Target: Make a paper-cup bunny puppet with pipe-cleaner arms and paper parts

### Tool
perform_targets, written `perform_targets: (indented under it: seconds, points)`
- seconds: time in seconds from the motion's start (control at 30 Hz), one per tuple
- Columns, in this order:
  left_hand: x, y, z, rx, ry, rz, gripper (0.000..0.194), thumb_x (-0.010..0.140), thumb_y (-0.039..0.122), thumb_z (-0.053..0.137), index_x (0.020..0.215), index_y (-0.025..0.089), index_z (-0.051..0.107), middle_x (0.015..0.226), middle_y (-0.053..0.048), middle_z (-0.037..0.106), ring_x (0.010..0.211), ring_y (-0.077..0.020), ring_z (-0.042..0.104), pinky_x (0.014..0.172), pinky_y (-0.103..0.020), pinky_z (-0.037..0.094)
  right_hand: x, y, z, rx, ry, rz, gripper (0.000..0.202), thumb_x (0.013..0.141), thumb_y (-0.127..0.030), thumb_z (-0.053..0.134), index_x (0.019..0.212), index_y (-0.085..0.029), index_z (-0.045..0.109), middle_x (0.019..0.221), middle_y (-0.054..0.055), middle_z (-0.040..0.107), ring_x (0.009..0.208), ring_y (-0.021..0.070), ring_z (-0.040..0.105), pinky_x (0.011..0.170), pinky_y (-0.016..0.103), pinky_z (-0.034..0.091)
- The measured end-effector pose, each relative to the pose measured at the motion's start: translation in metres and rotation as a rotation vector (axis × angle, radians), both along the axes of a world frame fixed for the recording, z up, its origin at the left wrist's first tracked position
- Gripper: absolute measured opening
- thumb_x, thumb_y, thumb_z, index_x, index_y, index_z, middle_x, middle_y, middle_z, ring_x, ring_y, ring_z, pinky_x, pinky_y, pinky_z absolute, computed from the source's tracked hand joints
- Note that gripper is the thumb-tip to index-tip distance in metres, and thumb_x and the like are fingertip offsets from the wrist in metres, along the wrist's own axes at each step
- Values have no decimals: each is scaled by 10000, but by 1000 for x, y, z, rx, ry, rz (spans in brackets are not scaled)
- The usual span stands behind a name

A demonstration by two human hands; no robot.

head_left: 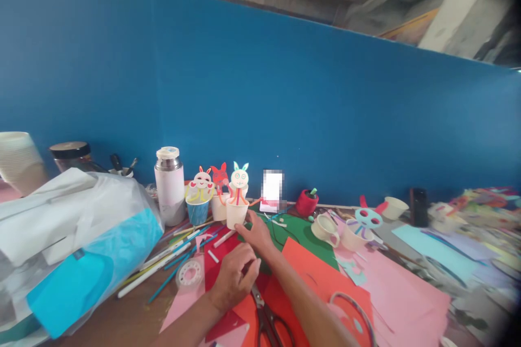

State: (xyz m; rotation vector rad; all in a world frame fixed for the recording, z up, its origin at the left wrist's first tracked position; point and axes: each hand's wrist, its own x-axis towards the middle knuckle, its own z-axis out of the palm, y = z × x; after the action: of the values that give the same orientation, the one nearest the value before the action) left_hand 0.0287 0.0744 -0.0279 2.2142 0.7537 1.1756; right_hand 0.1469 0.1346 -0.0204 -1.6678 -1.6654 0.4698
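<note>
My right hand (256, 234) reaches to a white paper cup (237, 213), its fingers closed at the cup's lower right side. A pale paper rabbit figure (240, 177) stands up out of that cup. Nearer to me, my left hand (237, 275) is curled over the red paper (215, 265); whether anything is inside the fingers is hidden. Black-handled scissors (266, 317) lie just right of it on orange paper (297, 282). Behind the cup are a blue cup (198, 212) with a rabbit figure and another white cup (218, 209) with a red figure (220, 174).
A thermos (170, 190) and a plastic bag (134, 206) stand left. A tape roll (190, 273) lies by several coloured sticks. Pink paper (407, 298), a handled cup (324, 229) and a blue-faced figure (368, 218) are right, before a blue partition (317, 103).
</note>
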Motion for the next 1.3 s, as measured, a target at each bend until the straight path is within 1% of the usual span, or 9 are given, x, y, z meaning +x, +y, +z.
perform_targets:
  seconds: [0.17, 0.33, 0.53, 0.67, 0.8, 0.93, 1.07, 1.3]
  points:
    - [1, 0, -2, 4, 1, 0, 188, 824, 160, 421, 637, 178, 441, 651, -14, 478, 639, -129, 442, 605, -262, 344, 1, 0, -1, 7, -25, 11, 465, 713, -374, 581, 1136, -208, 485, 1019, 50, 636, 976, 231, 564, 803, 332, 409]
    - [1, 1, -3, 17, 7, 3, 196, 828, 171, 411, 636, 179, 448, 641, -12, 472, 627, -128, 438, 594, -259, 342, 2, -1, 3, -22, -46, -2, 477, 712, -405, 577, 1134, -202, 487, 1009, 55, 640, 977, 233, 564, 801, 332, 404]
    - [0, 0, 0, 14, 29, 4, 208, 831, 175, 402, 628, 179, 447, 633, -11, 466, 618, -127, 435, 586, -259, 340, 4, -4, 8, -47, -59, -24, 456, 715, -405, 572, 1114, -198, 498, 1005, 52, 639, 972, 233, 563, 792, 325, 396]
    - [0, -1, 2, 7, 32, 6, 211, 829, 174, 406, 619, 179, 433, 628, -8, 459, 617, -127, 430, 586, -258, 336, 4, -5, 6, -19, -45, -37, 434, 724, -389, 571, 1110, -210, 489, 1013, 42, 632, 976, 228, 553, 792, 316, 386]
    - [1, -1, 1, 4, 19, 0, 208, 825, 167, 413, 618, 179, 431, 625, -7, 461, 615, -125, 430, 586, -254, 334, 2, -3, 3, 12, -53, -24, 455, 731, -381, 569, 1138, -203, 470, 1040, 49, 625, 989, 231, 540, 798, 316, 378]
    - [1, 0, 0, 1, 23, 1, 216, 829, 173, 406, 614, 180, 418, 630, -8, 460, 612, -123, 428, 586, -253, 334, 1, -2, 1, -11, -96, -24, 477, 733, -369, 561, 1162, -188, 457, 1066, 63, 613, 994, 243, 527, 798, 330, 372]
    - [1, 0, 0, 2, 23, 6, 228, 831, 177, 404, 603, 182, 400, 624, -4, 448, 607, -122, 421, 582, -252, 331, 1, -2, 3, -29, -126, -35, 489, 734, -388, 556, 1167, -185, 455, 1056, 66, 614, 992, 251, 524, 799, 339, 366]
    - [0, 0, 0, 11, 22, 11, 228, 829, 174, 409, 601, 183, 404, 616, -1, 445, 601, -121, 420, 575, -251, 328, 3, -3, 8, -74, -126, -58, 455, 724, -435, 558, 1110, -202, 500, 1003, 64, 630, 963, 239, 548, 792, 338, 367]
